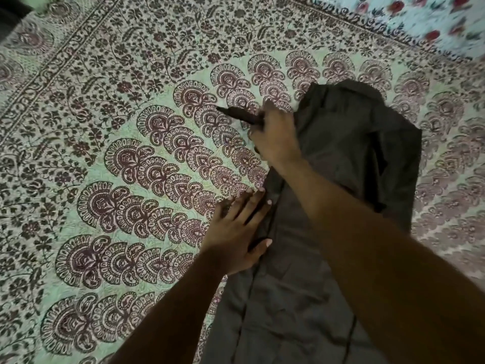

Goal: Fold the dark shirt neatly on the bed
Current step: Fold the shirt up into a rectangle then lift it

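Your right forearm crosses the dark shirt (349, 158) and hides a long diagonal strip of it, and the shirt's lower end runs out of the bottom of the frame, so you cannot see its hem. The picture is a little blurred around the right hand. Your right hand (275, 137) sits at the shirt's upper left edge with its fingers curled closed around a narrow dark strip of cloth that pokes out to the left; whether that strip is a sleeve or a collar is hard to tell. Your left hand (236, 232) lies flat, fingers spread and straight, pressing on the shirt's left edge with the fingertips partly on the bedspread (118, 127). The shirt lies lengthwise on the right half of the patterned bedspread. Wide open bedspread stretches to your left, and a floral sheet (420, 19) shows at the top right corner
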Action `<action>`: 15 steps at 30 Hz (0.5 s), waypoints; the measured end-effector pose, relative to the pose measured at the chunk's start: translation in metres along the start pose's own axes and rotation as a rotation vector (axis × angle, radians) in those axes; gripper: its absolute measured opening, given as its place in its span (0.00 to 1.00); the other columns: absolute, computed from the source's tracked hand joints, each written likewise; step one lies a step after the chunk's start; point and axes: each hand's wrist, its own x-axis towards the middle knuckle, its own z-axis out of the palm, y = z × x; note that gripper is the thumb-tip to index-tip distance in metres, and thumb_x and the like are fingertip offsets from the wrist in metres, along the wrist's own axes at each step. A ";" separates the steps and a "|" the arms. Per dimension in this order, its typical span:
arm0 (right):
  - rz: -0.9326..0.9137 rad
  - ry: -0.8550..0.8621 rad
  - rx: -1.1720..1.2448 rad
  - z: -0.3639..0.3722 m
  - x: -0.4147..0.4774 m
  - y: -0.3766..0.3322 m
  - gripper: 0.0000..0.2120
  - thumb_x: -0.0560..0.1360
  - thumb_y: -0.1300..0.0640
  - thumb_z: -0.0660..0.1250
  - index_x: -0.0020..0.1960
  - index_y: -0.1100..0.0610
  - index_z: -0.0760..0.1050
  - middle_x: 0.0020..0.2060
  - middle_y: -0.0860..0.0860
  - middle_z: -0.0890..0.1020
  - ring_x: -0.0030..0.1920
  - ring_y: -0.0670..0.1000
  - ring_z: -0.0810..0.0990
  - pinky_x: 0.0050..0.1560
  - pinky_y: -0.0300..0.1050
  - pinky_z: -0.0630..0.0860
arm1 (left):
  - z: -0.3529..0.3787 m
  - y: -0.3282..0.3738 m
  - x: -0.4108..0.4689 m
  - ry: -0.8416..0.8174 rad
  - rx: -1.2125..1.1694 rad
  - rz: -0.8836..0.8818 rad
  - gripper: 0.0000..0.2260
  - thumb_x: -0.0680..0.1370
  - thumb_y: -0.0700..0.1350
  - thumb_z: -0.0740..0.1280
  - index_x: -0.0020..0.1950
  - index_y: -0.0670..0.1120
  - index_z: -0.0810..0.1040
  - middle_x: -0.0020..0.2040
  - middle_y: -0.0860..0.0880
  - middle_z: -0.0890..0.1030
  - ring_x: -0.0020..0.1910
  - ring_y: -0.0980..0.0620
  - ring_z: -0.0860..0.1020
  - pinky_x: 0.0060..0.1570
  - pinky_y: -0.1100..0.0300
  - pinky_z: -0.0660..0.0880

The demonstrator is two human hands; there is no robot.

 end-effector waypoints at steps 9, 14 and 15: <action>0.604 0.503 1.084 -0.114 -0.144 0.053 0.13 0.80 0.66 0.66 0.48 0.48 0.79 0.43 0.50 0.84 0.42 0.52 0.84 0.39 0.49 0.81 | -0.022 0.024 0.008 -0.138 -0.099 -0.113 0.32 0.78 0.59 0.64 0.80 0.51 0.63 0.82 0.48 0.59 0.80 0.40 0.58 0.75 0.38 0.59; 0.638 0.515 1.438 -0.155 -0.218 0.059 0.11 0.80 0.70 0.63 0.52 0.56 0.79 0.39 0.50 0.87 0.40 0.50 0.87 0.44 0.54 0.84 | -0.056 0.113 0.009 0.038 -0.861 -0.356 0.16 0.83 0.51 0.64 0.70 0.53 0.72 0.50 0.51 0.83 0.52 0.47 0.80 0.52 0.51 0.76; 0.648 0.521 1.511 -0.157 -0.232 0.063 0.12 0.79 0.71 0.64 0.52 0.57 0.79 0.39 0.50 0.87 0.39 0.50 0.86 0.45 0.53 0.84 | -0.063 0.135 0.010 -0.038 -1.161 -0.485 0.15 0.84 0.55 0.62 0.71 0.59 0.70 0.47 0.51 0.85 0.49 0.46 0.83 0.49 0.51 0.77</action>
